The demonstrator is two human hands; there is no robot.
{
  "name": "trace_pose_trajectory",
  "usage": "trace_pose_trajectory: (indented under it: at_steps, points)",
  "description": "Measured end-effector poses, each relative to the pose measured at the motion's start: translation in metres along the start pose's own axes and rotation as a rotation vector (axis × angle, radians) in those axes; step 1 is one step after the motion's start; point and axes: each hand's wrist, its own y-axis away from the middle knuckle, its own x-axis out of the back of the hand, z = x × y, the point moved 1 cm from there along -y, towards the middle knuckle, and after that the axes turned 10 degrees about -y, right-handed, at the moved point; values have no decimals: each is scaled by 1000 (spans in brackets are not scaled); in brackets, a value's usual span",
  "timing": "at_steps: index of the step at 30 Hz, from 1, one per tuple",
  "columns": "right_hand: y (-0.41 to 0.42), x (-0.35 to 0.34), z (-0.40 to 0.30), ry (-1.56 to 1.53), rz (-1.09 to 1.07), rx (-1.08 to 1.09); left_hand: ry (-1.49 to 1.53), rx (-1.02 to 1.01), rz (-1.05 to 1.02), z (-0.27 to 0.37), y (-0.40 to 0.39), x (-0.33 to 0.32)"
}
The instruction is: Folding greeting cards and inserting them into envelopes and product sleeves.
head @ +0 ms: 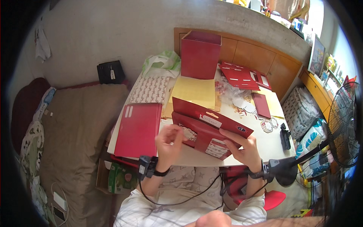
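Observation:
My right hand grips the right side of a dark red cardboard folder, thumb in front. The folder is tilted above the front of the table. Its raised flap has a hang hole and a white printed label. A window on the left of its front shows a white ornate cut-out piece; another on the right shows patterned white paper. My left hand is at the left window with curled fingers, fingertips by the cut-out piece. Whether they pinch anything is hidden.
Stacked flat red cards lie left on the white table. Behind stand upright red folders, with yellow sheets before them. Loose red sleeves, paper scraps and a black device lie right. A fan stands at far right.

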Motion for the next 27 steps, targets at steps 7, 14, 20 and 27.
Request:
trace_pose_trajectory:
  at_steps: [7,14,20,27]
  points:
    - [0,0,1,-12,-17,-11,-594,-899,244,15,-62,25]
    - [-8,7,8,-2,-64,-20,-288,-796,-311,4,-77,14]
    - [-8,7,23,0,-54,100,-277,-807,-401,9,-78,17]
    - [2,5,40,22,123,168,-311,-796,-394,16,-70,16]
